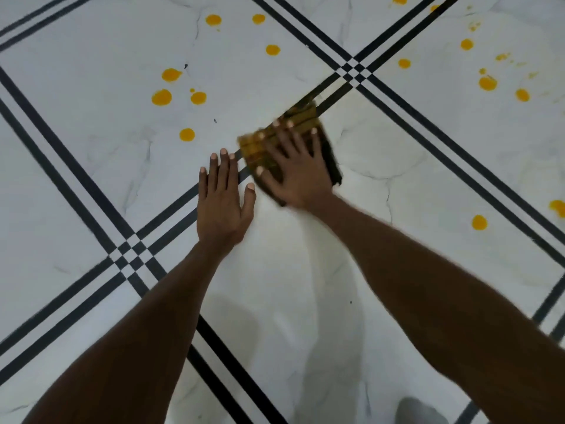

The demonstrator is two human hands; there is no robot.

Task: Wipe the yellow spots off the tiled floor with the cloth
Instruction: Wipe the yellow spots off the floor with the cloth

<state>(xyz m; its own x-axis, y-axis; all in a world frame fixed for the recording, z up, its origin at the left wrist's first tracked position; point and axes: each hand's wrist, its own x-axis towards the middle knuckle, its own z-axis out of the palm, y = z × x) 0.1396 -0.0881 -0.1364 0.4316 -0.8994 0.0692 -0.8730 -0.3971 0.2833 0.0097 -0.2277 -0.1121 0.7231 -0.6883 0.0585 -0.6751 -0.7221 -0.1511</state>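
My right hand point(295, 166) lies flat, fingers spread, pressing a dark folded cloth point(328, 154) stained yellow onto the white tiled floor point(305, 270). The cloth lies over a pair of black tile lines. My left hand point(221, 198) rests flat on the floor just left of the cloth, fingers apart, holding nothing. Several yellow spots point(187, 134) sit on the tile to the upper left. More yellow spots point(487, 83) and faint smears dot the tile at the upper right. One spot point(478, 222) lies to the right of my right arm.
Double black lines point(91, 191) cross the white marble-look tiles diagonally and meet in small checker crossings point(353, 71). A grey shape point(412, 411) shows at the bottom edge. A yellow patch point(558, 207) is cut off at the right edge.
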